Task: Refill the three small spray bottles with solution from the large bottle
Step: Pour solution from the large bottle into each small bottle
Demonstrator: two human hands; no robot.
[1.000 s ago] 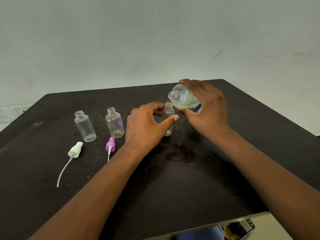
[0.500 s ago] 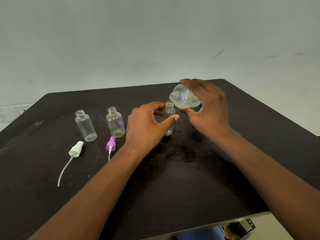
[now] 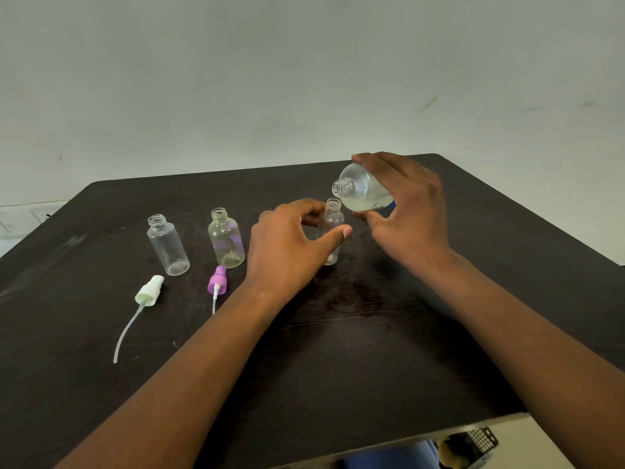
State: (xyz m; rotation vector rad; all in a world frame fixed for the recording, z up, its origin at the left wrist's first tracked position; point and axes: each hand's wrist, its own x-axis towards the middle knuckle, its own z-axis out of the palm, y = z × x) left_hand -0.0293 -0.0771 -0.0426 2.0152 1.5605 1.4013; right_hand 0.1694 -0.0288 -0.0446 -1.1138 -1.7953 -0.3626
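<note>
Three small clear bottles stand uncapped on the dark table [image 3: 338, 367]. The left small bottle [image 3: 168, 245] looks empty. The middle small bottle [image 3: 226, 237] has a purple print and a yellowish tint. My left hand [image 3: 287, 247] grips the right small bottle [image 3: 333, 220] between thumb and fingers. My right hand [image 3: 404, 211] holds the large bottle [image 3: 362, 192] tilted, its open mouth pointing left just above the right small bottle's neck. Clear liquid sits in the large bottle's lower side. No stream shows.
A pale green spray head [image 3: 149, 291] with a long tube lies in front of the left bottle. A purple spray head [image 3: 217, 280] lies in front of the middle bottle. A wet patch [image 3: 351, 296] marks the table. The table's near edge runs at bottom right.
The large bottle has shifted very slightly; both hands keep their grips and the other bottles have not moved.
</note>
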